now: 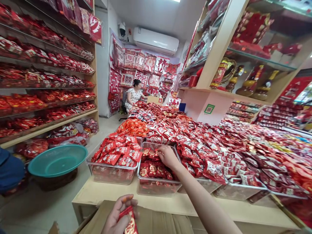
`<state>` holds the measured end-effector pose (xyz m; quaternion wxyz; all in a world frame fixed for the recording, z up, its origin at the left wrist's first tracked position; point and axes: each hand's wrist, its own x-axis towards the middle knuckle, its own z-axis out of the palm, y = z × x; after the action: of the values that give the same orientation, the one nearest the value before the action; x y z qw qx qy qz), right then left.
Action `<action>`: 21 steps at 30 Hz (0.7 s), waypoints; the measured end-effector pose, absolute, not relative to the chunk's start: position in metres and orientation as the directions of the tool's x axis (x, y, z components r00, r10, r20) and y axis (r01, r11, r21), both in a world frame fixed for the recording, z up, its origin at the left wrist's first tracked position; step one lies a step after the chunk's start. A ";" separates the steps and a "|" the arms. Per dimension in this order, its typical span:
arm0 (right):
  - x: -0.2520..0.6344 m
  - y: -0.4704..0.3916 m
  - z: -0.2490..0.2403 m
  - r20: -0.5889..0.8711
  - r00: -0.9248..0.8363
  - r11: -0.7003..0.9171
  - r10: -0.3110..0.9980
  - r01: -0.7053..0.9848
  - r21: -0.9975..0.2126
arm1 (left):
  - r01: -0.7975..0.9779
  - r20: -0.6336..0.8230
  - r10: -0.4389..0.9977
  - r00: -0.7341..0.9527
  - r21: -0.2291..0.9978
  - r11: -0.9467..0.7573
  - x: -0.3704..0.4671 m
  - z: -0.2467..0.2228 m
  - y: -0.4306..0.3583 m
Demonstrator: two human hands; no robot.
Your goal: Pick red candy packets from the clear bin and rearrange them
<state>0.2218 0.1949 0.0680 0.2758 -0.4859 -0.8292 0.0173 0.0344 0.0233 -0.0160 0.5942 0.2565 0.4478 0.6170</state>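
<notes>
The right hand [167,156] reached into a clear bin [158,187] on the table [102,193], fingers pinched on red packets [153,169]. The left hand [119,219], nearer the body, was closed around one red packet [129,224] above a box [156,222].

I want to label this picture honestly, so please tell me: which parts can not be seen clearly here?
- Head view: the red packet in the left hand is cut off by the bottom edge; its print is unreadable.
- The right hand covers the packets under its fingers in the clear bin.
- The cardboard box shows only its top; its contents are hidden.
- The seated person at the back is too small for detail.
</notes>
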 end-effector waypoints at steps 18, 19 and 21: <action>0.191 0.010 -0.031 -0.081 -0.184 -0.124 0.980 -0.239 -0.963 | -0.296 -0.081 0.996 0.032 0.951 0.087 0.034 -0.006 0.015; 0.192 0.010 -0.028 -0.105 -0.159 -0.142 0.982 -0.243 -0.959 | -0.291 -0.093 0.996 0.011 0.952 0.092 0.034 -0.007 0.015; 0.194 0.009 -0.026 -0.149 -0.134 -0.178 0.980 -0.243 -0.954 | -0.288 -0.120 0.992 -0.023 0.952 0.109 0.033 -0.008 0.013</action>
<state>0.1944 0.0094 -0.0261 0.4873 -0.4423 -0.4165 0.6273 0.0331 0.0134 -0.0075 0.5848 0.3824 0.4608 0.5472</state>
